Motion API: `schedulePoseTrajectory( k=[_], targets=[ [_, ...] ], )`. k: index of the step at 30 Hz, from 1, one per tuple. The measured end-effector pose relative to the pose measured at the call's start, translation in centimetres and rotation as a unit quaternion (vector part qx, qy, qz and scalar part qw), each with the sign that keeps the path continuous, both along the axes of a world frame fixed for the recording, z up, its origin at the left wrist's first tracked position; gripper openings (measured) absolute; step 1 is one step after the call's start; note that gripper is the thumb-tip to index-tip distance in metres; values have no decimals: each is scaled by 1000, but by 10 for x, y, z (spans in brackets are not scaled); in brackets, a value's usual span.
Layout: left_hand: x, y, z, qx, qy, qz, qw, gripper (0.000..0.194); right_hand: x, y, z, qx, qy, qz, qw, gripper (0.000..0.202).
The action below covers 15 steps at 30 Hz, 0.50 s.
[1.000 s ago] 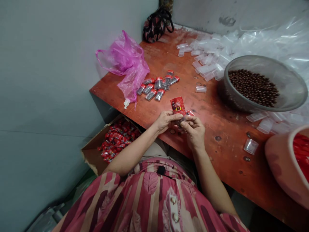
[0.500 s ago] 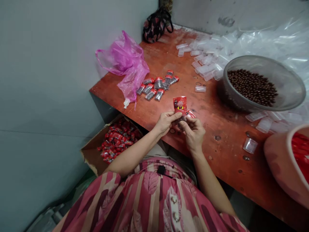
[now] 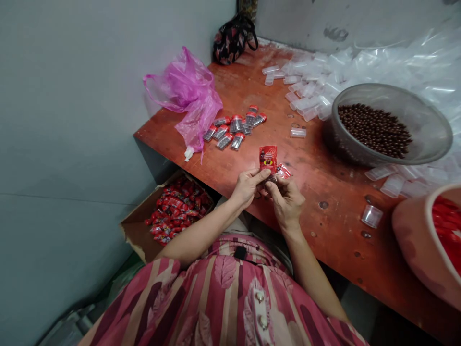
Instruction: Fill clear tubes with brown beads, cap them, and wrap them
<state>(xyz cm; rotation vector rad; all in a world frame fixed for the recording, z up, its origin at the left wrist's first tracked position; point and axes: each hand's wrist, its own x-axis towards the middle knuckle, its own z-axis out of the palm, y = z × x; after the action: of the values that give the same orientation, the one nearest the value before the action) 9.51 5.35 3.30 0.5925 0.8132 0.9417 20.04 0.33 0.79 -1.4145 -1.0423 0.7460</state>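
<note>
Between my two hands, just above the table's front edge, is a red printed packet [image 3: 268,156] with a yellow spot, its top standing upright. My left hand [image 3: 247,186] pinches it, the thumb lying across its lower part. My right hand [image 3: 288,199] is closed at its lower end, thumb and fingers pressed together beside dark brown pieces that show through. A second red-and-clear flap [image 3: 284,170] sticks out behind my right fingers; whether it belongs to the same packet I cannot tell. Beyond my hands lie several small red-capped tubs [image 3: 236,123] with dark contents.
A grey bowl [image 3: 342,144] of brown balls [image 3: 374,132] stands on the right. Clear plastic cups [image 3: 309,103] are heaped behind it. A pink tub [image 3: 410,235] holds red pieces. At left are a pink bag [image 3: 187,91] and a box [image 3: 139,230] of red packets below the table.
My hands have barely shifted; my right fingers have curled in a little more at the lower part of the packet. The view has moved slightly.
</note>
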Motion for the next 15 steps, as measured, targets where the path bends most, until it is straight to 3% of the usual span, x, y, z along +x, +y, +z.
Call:
schedulePoseTrajectory(
  k=[6, 8, 13, 15],
  targets=[
    [4, -8, -3, -7, -19, 9, 1000, 40, -2, 4, 6, -38, 147, -9, 988, 29],
    [2, -5, 0, -12, -29, 6, 999, 42, -3, 3, 5, -32, 115, -10, 993, 29],
    [0, 3, 0, -32, -28, -4, 999, 45, -1, -6, -4, 17, -110, -21, 994, 24],
    [2, 2, -4, -40, -38, -1, 998, 44, -1, -7, -7, 24, -130, -24, 991, 24]
  ],
)
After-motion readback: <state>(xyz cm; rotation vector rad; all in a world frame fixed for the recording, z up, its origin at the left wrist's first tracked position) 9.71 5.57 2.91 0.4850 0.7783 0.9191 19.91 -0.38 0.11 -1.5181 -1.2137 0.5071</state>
